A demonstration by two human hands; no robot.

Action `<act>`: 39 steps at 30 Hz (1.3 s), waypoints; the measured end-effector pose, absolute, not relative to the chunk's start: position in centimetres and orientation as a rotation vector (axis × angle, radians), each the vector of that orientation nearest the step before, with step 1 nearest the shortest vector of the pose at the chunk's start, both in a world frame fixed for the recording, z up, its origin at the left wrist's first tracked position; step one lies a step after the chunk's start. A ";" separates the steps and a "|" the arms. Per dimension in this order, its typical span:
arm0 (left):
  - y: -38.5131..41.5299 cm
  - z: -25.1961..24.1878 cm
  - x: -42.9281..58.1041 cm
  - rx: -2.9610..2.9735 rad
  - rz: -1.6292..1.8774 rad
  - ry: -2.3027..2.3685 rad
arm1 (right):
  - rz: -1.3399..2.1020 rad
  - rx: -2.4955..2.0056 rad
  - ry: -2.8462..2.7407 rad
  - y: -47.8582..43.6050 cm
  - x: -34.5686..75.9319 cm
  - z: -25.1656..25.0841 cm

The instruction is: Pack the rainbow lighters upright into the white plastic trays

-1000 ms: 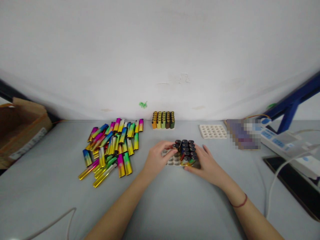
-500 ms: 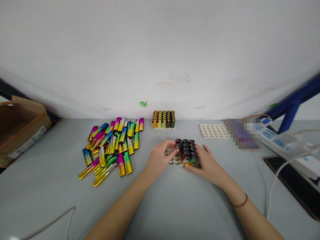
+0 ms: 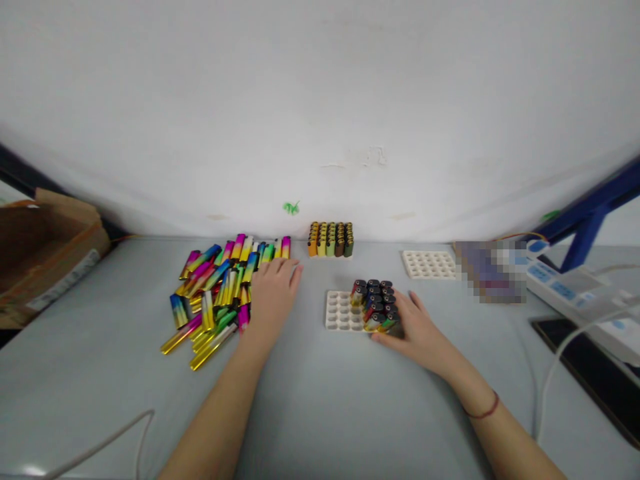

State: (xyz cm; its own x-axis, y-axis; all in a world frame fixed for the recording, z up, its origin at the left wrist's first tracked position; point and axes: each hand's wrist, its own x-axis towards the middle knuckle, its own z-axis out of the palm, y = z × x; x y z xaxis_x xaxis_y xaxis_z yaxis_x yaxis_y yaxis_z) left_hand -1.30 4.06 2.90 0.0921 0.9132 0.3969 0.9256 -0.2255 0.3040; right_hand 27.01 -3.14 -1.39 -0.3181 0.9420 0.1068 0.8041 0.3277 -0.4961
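Observation:
My left hand (image 3: 275, 290) is over the right side of a loose pile of shiny, multicoloured lighters (image 3: 215, 280). Its fingers are stretched out, and their tips are partly lost among the lighters. My right hand (image 3: 420, 330) wraps the right side of a white tray with round holes (image 3: 344, 312), thumb at the front edge and fingers along the far right. Lighters (image 3: 377, 303) stand in the tray's right part with dark ends up, some tilted. Bare holes show on the tray's left.
A block of yellow-to-dark-green lighters (image 3: 330, 240) stands by the wall. Right of it lies a second white holed tray (image 3: 430, 264). A cardboard box (image 3: 60, 267) sits far left. A power strip (image 3: 565, 287), a black phone-like slab (image 3: 585, 373) and white cables are at right.
My left hand has left the tray and moved left to the lighter pile. Another lighter stands at the near-left side of the group. My right hand stays at the tray.

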 end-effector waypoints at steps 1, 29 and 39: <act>4.2 3.0 -1.8 -2.173 -0.650 -2.041 | 0.499 -1.544 -2.221 -3.1 27.0 -1.5; 5.1 1.7 -1.2 -2.568 -1.425 -2.266 | 0.497 -1.539 -2.215 -3.1 27.0 -1.3; 3.3 2.4 1.6 -2.578 -2.378 -2.482 | 0.495 -1.545 -2.219 -3.1 27.0 -1.4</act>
